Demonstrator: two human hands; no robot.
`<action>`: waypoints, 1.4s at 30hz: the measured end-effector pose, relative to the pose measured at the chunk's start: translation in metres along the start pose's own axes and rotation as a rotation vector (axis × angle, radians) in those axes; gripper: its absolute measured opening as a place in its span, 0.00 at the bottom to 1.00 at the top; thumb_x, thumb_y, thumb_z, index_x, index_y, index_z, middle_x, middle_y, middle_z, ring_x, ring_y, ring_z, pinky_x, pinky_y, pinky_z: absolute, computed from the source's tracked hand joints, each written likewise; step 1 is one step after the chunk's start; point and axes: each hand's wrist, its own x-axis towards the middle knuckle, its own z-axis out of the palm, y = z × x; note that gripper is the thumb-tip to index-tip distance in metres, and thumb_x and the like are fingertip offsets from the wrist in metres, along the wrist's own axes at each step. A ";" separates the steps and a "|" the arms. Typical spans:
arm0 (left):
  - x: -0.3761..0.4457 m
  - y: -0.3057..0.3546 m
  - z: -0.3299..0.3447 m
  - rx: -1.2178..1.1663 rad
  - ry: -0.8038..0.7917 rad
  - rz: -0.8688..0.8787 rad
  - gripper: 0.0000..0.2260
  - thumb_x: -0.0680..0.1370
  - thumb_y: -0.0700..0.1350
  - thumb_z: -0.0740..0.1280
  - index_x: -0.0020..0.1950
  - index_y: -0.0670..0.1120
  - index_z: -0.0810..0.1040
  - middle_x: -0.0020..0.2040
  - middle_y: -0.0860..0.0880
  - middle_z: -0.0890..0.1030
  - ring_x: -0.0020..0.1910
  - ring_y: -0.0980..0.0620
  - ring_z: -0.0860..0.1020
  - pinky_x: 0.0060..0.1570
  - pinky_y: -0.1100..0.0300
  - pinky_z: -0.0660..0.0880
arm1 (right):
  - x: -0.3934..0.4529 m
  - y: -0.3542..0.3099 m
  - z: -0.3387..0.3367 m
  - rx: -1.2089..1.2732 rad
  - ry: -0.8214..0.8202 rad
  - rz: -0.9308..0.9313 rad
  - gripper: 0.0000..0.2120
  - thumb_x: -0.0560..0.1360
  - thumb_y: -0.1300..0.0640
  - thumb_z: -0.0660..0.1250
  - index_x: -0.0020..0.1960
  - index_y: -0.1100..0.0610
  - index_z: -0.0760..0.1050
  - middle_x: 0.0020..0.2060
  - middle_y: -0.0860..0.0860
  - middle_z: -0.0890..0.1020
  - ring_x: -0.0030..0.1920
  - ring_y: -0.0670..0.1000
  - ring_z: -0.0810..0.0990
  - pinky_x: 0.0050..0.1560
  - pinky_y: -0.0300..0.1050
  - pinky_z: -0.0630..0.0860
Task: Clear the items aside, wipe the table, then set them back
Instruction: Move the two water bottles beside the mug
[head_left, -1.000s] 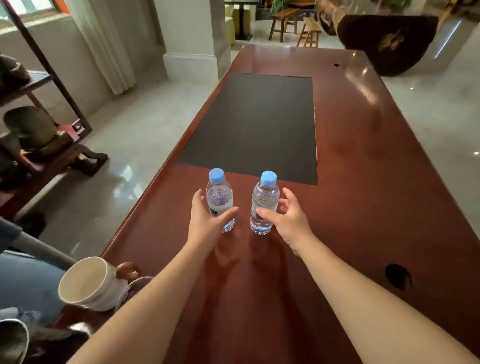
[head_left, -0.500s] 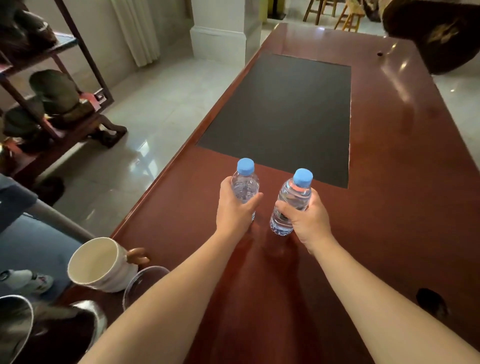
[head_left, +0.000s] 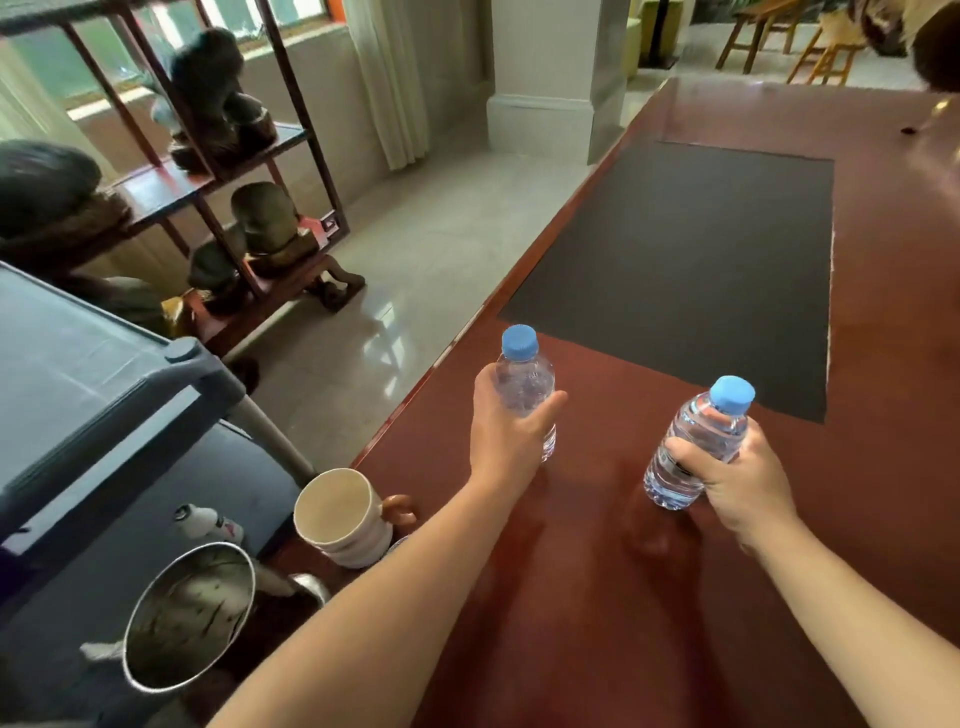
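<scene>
Two small clear water bottles with blue caps are held above the reddish-brown table (head_left: 597, 597). My left hand (head_left: 506, 439) is wrapped around the left bottle (head_left: 523, 379), which stays upright. My right hand (head_left: 737, 480) grips the right bottle (head_left: 698, 439), which leans to the right with its base just over the wood. A black mat (head_left: 685, 270) lies on the table beyond both bottles.
A cream mug (head_left: 343, 517) with a brown handle stands at the table's near left corner, beside a shiny metal cup (head_left: 189, 616). A grey cart (head_left: 93, 395) and a wooden shelf of dark ornaments (head_left: 223, 171) fill the left. A white pillar (head_left: 556, 78) stands behind.
Both hands closed on the bottles and lifted them off the table. The two bottles have drawn apart, the right one tilting. The view has swung left, showing more of the cart and shelf.
</scene>
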 end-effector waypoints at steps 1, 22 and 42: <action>0.002 0.001 -0.010 -0.007 0.026 -0.011 0.30 0.63 0.62 0.74 0.61 0.60 0.67 0.58 0.55 0.78 0.56 0.54 0.80 0.58 0.47 0.78 | 0.001 0.001 0.000 -0.007 0.004 -0.003 0.20 0.68 0.58 0.78 0.57 0.54 0.75 0.49 0.55 0.84 0.50 0.58 0.83 0.59 0.61 0.77; 0.028 -0.022 -0.109 0.203 0.382 -0.219 0.25 0.68 0.48 0.77 0.55 0.51 0.63 0.55 0.51 0.71 0.48 0.50 0.73 0.49 0.57 0.69 | 0.020 -0.072 0.154 0.046 -0.228 -0.118 0.23 0.66 0.55 0.79 0.57 0.48 0.75 0.46 0.47 0.84 0.46 0.49 0.84 0.54 0.51 0.78; 0.024 -0.043 -0.096 0.153 0.388 -0.202 0.30 0.68 0.50 0.77 0.63 0.46 0.66 0.58 0.50 0.72 0.55 0.49 0.75 0.49 0.59 0.68 | 0.035 -0.084 0.253 -0.017 -0.295 -0.135 0.25 0.64 0.52 0.80 0.57 0.51 0.73 0.45 0.48 0.83 0.47 0.52 0.83 0.55 0.54 0.78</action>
